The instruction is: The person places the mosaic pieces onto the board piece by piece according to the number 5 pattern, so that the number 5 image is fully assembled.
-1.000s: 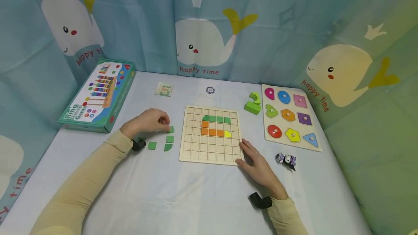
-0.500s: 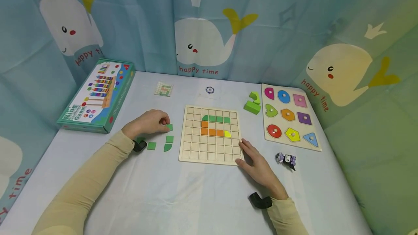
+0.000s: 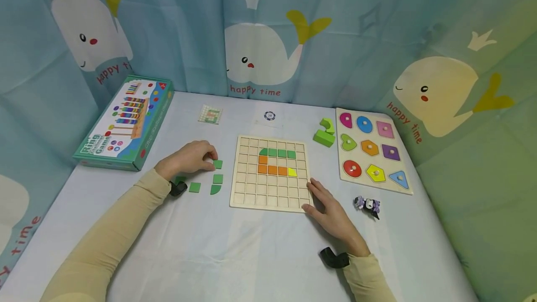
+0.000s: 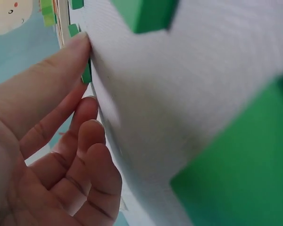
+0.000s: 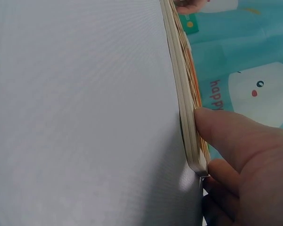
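Pinching green tile [image 3: 217,164] with left hand [image 3: 190,156] across open worktop [image 3: 229,167] from grid board [image 3: 247,190], touching its right edge with spread right hand [image 3: 333,214].

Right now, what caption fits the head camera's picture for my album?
Left hand pinches green square tile; right hand touches wooden grid board.

There are nine green tiles [image 3: 217,179], four orange tiles [image 3: 273,170], one yellow tile [image 3: 292,172], one gridded board [image 3: 262,189].
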The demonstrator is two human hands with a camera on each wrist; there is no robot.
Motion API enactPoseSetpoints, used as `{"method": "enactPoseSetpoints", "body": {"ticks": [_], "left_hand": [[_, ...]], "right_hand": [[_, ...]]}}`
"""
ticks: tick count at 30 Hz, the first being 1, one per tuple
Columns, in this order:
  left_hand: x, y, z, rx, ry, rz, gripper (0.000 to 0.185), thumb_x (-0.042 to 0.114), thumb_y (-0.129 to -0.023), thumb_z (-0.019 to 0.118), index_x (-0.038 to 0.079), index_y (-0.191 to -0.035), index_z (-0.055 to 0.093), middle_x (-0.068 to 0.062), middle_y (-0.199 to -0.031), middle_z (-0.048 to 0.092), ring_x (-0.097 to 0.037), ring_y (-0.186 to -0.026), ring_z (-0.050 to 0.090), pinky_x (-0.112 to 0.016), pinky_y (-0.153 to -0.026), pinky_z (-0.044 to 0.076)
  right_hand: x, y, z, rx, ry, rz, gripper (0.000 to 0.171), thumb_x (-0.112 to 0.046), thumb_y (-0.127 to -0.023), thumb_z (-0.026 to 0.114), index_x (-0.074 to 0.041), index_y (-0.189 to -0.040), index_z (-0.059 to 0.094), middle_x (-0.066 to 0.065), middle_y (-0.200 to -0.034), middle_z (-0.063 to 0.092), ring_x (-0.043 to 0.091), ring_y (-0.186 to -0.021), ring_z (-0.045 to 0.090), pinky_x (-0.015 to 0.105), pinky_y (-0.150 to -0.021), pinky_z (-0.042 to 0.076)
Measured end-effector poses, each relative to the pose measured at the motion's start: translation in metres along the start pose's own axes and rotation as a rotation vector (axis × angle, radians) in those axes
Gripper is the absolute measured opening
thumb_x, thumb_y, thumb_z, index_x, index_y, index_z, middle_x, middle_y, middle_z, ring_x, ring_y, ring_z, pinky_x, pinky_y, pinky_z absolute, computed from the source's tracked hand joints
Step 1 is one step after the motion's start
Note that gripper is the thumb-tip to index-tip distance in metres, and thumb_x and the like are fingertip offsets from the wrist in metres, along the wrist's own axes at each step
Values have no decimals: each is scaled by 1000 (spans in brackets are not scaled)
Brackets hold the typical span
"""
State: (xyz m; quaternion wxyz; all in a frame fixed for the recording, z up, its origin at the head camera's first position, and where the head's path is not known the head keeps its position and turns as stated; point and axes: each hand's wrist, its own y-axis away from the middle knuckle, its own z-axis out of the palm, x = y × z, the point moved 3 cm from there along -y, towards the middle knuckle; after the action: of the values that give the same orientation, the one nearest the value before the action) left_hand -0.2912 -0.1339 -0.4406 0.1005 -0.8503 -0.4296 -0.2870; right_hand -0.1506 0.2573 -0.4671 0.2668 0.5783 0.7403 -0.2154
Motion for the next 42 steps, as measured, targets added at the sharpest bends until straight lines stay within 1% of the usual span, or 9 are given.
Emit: {"method": "enactPoseSetpoints", "body": {"ticks": [4,7,11,14,21,29,34,38,42], "left_hand": [[0,1,-1,23,-3,-5,24,19,-87,77,5,-105,69,-4,-95,60,-20,-83,52,-38,-77,44],[2,1,-3,47,24,-15,25,18,-88,76,4,-107,69,-3,-97,64,-19,-85,57,-39,-78,47],[7,-1,-6,72,56,-3,23,18,-89,74,4,-107,69,0,-91,66,-16,-82,61,-37,-75,50],[13,-3,-8,88,54,12,22,20,-89,75,6,-105,70,2,-88,67,-13,-78,61,-34,-72,50],[37,-7,-9,130,43,74,20,20,-85,76,7,-100,72,2,-86,68,-11,-75,60,-32,-67,49],[65,-16,1,110,47,156,21,19,-86,76,7,-102,73,3,-88,69,-7,-74,59,-27,-68,50],[78,-25,10,91,55,170,21,20,-87,76,8,-104,73,3,-90,68,-7,-74,59,-26,-68,49],[87,-33,13,98,58,175,22,21,-87,76,7,-104,72,3,-90,67,-8,-75,58,-26,-69,49],[98,-39,15,104,67,198,22,20,-87,76,6,-104,72,2,-90,67,-9,-76,58,-26,-69,49]], "right_hand": [[1,0,0,8,2,-23,71,-33,-93,69,-1,-149,38,9,-158,26,29,-144,20,51,-111,23],[2,0,0,9,0,-27,71,-33,-93,69,-2,-149,38,9,-158,26,29,-144,20,51,-111,23],[2,0,0,8,-3,-25,71,-33,-93,69,-3,-149,38,8,-158,26,29,-144,19,52,-111,23],[2,0,0,7,-2,-25,71,-33,-93,68,-3,-149,38,9,-158,26,29,-144,19,52,-111,23],[0,0,0,8,-7,-20,71,-32,-93,69,-2,-149,38,9,-158,26,29,-145,19,51,-111,22],[0,1,0,3,-2,-8,71,-33,-93,68,-2,-149,38,8,-158,25,29,-145,19,51,-111,22],[1,1,1,3,-1,-9,72,-34,-93,68,-2,-149,38,8,-158,25,28,-145,18,51,-111,22],[2,0,1,-2,-3,1,72,-36,-93,68,-4,-150,38,6,-159,25,27,-145,18,51,-111,22],[2,0,1,-5,-3,7,73,-37,-93,68,-5,-150,38,5,-159,24,27,-145,17,51,-111,22]]}}
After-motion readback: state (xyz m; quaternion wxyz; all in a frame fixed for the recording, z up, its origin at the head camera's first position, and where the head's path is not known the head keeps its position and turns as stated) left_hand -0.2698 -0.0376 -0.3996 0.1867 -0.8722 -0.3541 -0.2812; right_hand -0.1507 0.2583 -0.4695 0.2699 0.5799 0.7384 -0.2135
